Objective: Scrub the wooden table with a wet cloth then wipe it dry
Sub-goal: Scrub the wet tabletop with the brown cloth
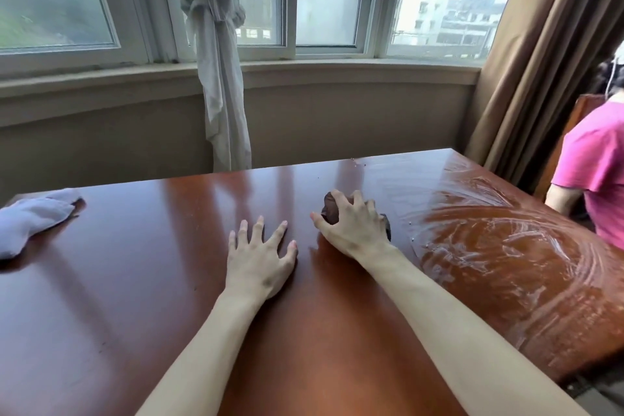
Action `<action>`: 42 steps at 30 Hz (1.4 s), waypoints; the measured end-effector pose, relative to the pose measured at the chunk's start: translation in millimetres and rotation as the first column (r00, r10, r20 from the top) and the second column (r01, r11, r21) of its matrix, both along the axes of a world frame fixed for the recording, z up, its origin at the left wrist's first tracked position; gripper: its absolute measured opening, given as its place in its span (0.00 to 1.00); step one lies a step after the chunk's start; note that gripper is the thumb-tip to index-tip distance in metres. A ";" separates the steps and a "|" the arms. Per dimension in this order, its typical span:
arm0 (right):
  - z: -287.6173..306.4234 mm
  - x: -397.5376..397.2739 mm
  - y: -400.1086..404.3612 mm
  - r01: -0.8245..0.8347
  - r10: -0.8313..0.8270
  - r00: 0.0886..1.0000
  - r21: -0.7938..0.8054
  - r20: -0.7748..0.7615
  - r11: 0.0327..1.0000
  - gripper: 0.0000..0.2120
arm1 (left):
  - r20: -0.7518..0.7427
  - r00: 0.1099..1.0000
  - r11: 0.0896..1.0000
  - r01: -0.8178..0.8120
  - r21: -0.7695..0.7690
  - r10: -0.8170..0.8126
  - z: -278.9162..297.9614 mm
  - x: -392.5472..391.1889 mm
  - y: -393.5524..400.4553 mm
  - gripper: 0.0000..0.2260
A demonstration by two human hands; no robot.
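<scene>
A person leaned over the wooden table (169,280) by a bay window, the right hand (351,230) bunched over a dark brown cloth (329,213) near the middle of the tabletop, fingers curled round the wad and pressing it to the wood. The left hand (260,257) lay just beside it, fingers spread flat on the surface and holding nothing, apparently as a brace. Swirled wet streaks (489,240) covered the table's right-hand part, while the centre and left looked glossy and unmarked, which suggested the scrubbing was only partly done. To do this step well, the cloth would likely need to travel leftward in overlapping circles, with steady downward pressure, so that no strip between passes was missed; the bracing hand would have to shift out of the path as the wet patch spread. A pale cloth (30,219) lay at the far left edge, well apart from both hands, probably the one kept for drying, and was best kept off the wet wood until then. A second person in a pink shirt (594,165) sat at the right edge of the table, near the wet area.
</scene>
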State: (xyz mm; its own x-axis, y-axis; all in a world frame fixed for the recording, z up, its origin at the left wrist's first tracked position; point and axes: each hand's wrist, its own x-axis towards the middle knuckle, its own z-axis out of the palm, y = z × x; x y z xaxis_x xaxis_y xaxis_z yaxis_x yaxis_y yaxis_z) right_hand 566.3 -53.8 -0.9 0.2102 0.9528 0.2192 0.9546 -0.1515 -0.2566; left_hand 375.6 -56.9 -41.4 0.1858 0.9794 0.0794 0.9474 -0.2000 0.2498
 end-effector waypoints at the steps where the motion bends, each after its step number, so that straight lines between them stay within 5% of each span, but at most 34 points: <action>1: -2.5 4.1 3.0 -0.008 0.010 0.998 0.027 -0.054 1.000 0.27 | 0.004 1.000 1.000 0.002 0.004 -0.002 -0.1 0.2 0.8 0.27; 8: -3.3 35.8 68.1 0.029 -0.009 0.985 0.117 -0.170 0.993 0.15 | 0.020 1.000 1.000 -0.001 0.025 0.001 -2.9 1.3 2.7 0.27; 10: 2.2 35.8 77.5 0.026 -0.016 0.984 0.055 -0.179 0.998 0.12 | 0.019 1.000 1.000 0.001 0.020 -0.002 -2.6 1.9 2.5 0.27; 14: 19.0 44.2 61.8 -0.072 0.037 0.965 -0.130 -0.258 0.989 0.22 | 0.017 1.000 1.000 0.006 0.000 -0.006 0.6 0.3 -0.2 0.27; 18: 31.3 34.0 19.9 -0.138 0.108 0.986 -0.255 -0.130 0.957 0.18 | 0.032 0.999 1.000 0.007 -0.027 -0.006 3.6 0.5 -1.9 0.28; 26: -7.9 23.7 -54.5 -0.120 0.138 0.986 0.186 -0.090 0.975 0.15 | 0.020 1.000 1.000 0.014 -0.022 -0.014 0.9 0.5 -1.4 0.28; 42: -5.1 33.4 206.0 0.106 -0.080 0.986 0.178 -0.147 0.978 0.10 | -0.050 0.998 0.999 -0.042 0.001 0.042 -1.8 3.5 1.3 0.30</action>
State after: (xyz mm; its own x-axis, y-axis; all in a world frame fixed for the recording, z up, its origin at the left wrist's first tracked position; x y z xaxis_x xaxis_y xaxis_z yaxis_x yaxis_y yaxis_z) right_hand 599.7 152.2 -6.0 0.3368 0.8733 0.3519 0.8918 -0.1760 -0.4168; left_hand 379.0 -55.6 -43.2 0.1485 0.9863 0.0713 0.9661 -0.1601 0.2023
